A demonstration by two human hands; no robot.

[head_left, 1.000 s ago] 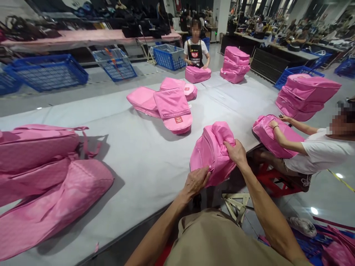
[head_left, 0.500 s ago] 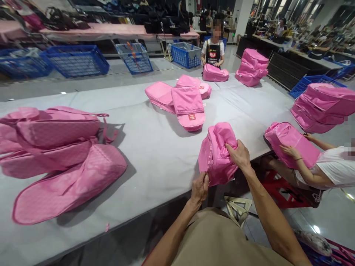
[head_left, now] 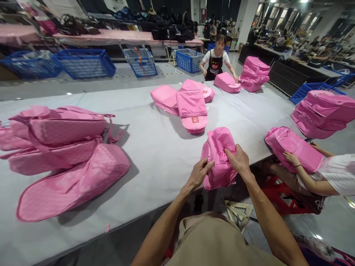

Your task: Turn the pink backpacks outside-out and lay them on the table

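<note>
A pink backpack [head_left: 220, 162] stands at the near edge of the white-covered table [head_left: 155, 162], its fabric bunched and creased. My right hand [head_left: 237, 160] grips a fold of it on the right side, thumb pressed into the cloth. On the left side, my left hand [head_left: 201, 171] pinches the bag's edge beside the zipper seam, thumb and fingers together. Just beyond lie several flat pink bags, the nearest one [head_left: 193, 111] with a red label.
Patterned pink bags [head_left: 74, 177] are heaped at the left. A co-worker on the right holds another pink bag [head_left: 295, 147], near a stack [head_left: 323, 112]. Another person [head_left: 215, 61] stands at the far edge. Blue baskets [head_left: 83, 63] line the floor behind.
My left hand has moved up along the backpack's left edge. The far person has shifted a pink bag to the right, towards the stack. The view has tilted slightly.
</note>
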